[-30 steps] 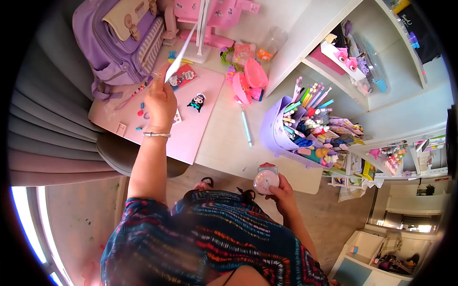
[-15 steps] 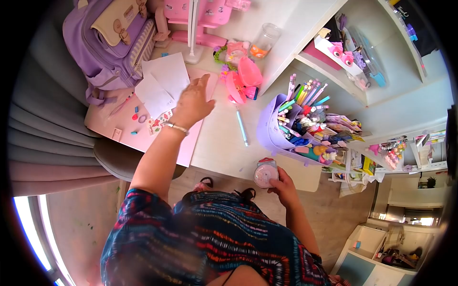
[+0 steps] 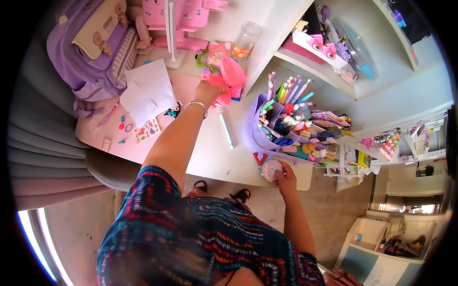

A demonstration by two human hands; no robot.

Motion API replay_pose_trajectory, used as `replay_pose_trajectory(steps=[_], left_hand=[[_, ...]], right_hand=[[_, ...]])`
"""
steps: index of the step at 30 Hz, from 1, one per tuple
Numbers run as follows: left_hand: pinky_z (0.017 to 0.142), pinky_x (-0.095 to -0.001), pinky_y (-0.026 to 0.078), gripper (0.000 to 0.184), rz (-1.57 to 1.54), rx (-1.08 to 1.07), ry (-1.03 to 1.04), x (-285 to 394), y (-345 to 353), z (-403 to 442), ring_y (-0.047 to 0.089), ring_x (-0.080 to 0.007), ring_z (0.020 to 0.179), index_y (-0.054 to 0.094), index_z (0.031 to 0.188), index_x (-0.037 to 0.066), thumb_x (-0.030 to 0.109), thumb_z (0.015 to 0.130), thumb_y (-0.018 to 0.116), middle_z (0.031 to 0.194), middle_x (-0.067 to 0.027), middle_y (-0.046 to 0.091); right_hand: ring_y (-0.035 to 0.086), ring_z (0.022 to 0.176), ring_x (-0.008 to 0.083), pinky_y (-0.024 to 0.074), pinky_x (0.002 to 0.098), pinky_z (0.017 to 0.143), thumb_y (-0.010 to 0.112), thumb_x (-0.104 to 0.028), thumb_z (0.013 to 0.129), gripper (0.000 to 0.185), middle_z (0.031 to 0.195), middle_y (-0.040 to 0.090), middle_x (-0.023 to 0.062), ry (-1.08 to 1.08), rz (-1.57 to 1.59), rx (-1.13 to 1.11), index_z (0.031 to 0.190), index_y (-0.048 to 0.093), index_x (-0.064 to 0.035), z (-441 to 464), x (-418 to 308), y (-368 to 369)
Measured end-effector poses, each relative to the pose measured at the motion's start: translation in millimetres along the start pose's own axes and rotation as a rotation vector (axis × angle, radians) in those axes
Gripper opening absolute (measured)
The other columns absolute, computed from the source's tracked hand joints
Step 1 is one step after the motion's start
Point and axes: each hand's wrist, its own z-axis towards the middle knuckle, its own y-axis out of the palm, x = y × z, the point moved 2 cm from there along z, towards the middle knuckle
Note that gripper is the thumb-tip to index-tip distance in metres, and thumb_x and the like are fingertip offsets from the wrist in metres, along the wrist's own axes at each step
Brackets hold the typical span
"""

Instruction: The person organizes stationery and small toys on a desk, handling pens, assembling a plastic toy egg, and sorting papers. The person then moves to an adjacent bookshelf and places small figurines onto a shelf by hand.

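My left hand [image 3: 209,94] reaches across the desk to an open pink plastic case [image 3: 232,71], its fingers curled at the case's lower half and partly hidden. My right hand [image 3: 286,180] grips a round, flat pink container [image 3: 271,170] at the desk's front edge, thumb on its top. Red-handled scissors [image 3: 260,159] show right beside that container; whether the hand also holds them I cannot tell. A light-blue pencil [image 3: 226,128] lies between the hands. White paper sheets [image 3: 150,90] and a sticker sheet [image 3: 146,131] lie to the left.
A purple organizer [image 3: 251,126] full of pens and pencils stands right of centre. A purple backpack [image 3: 90,57] sits at the back left. Behind the pink case are a clear jar [image 3: 246,40] and a white lamp stand [image 3: 172,33]. White shelving [image 3: 315,76] rises on the right.
My left hand has moved from over the papers rightward to the pink case, and its spread fingers have curled. The black cartoon figure beside the papers is now uncovered. My right hand still holds the round container.
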Motion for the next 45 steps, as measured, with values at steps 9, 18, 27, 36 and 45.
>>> replay_pose_trajectory(steps=[9, 18, 27, 36, 45], left_hand=[[0.043, -0.0331, 0.053, 0.038, -0.291, -0.006, -0.021, -25.5, -25.1, -17.4, 0.064, -0.0259, 0.066, 0.05, 0.107, -0.003, 0.013, 0.072, 0.052, 0.09, -0.0171, 0.06], [0.055, -0.0347, 0.053, 0.036, -0.012, 0.029, 0.191, -59.6, -64.0, -66.2, 0.063, -0.0267, 0.068, 0.053, 0.103, -0.007, 0.012, 0.072, 0.05, 0.084, -0.021, 0.062], [0.065, -0.0334, 0.049, 0.034, 0.032, -0.031, 0.189, -87.6, -84.8, -124.3, 0.063, -0.0283, 0.074, 0.055, 0.102, -0.004, 0.014, 0.073, 0.052, 0.082, -0.0196, 0.062], [0.061, -0.0314, 0.047, 0.023, 0.241, 0.059, 0.165, -128.8, -123.2, -122.4, 0.062, -0.0211, 0.065, 0.062, 0.089, -0.001, 0.014, 0.075, 0.052, 0.074, -0.0165, 0.063], [0.049, -0.0236, 0.043, 0.022, -0.218, -0.027, -0.05, -128.4, -127.6, -118.3, 0.056, -0.01, 0.059, 0.063, 0.09, -0.005, 0.01, 0.076, 0.053, 0.071, -0.0058, 0.061]], right_hand=[[0.056, 0.084, 0.0282, 0.0457, 0.035, 0.074, 0.057, -0.018, 0.079, 0.04, 0.102, 0.052, 0.0156, -0.275, -0.221, 0.122, 0.118, 0.05, -0.0089, -4.7, -13.6, 20.1], [0.054, 0.09, 0.0345, 0.0451, 0.0394, 0.077, 0.057, -0.016, 0.08, 0.035, 0.105, 0.05, 0.0172, -0.38, -0.319, 0.121, 0.113, 0.05, -0.0071, -14.0, -32.8, 49.4], [0.054, 0.087, 0.0325, 0.045, 0.0381, 0.076, 0.059, -0.014, 0.076, 0.036, 0.1, 0.051, 0.0163, -0.404, -0.241, 0.099, 0.109, 0.047, -0.0042, -11.0, -32.2, 66.8], [0.055, 0.071, 0.0215, 0.0442, 0.0313, 0.062, 0.061, -0.01, 0.075, 0.031, 0.087, 0.053, 0.0119, -0.211, -0.018, -0.034, 0.102, 0.046, -0.004, -18.9, -22.0, 94.2], [0.059, 0.065, 0.0216, 0.0466, 0.0306, 0.055, 0.063, -0.005, 0.073, 0.034, 0.083, 0.055, 0.0102, -0.744, -0.227, 0.04, 0.104, 0.048, -0.0062, 15.6, -114.8, 148.5]])
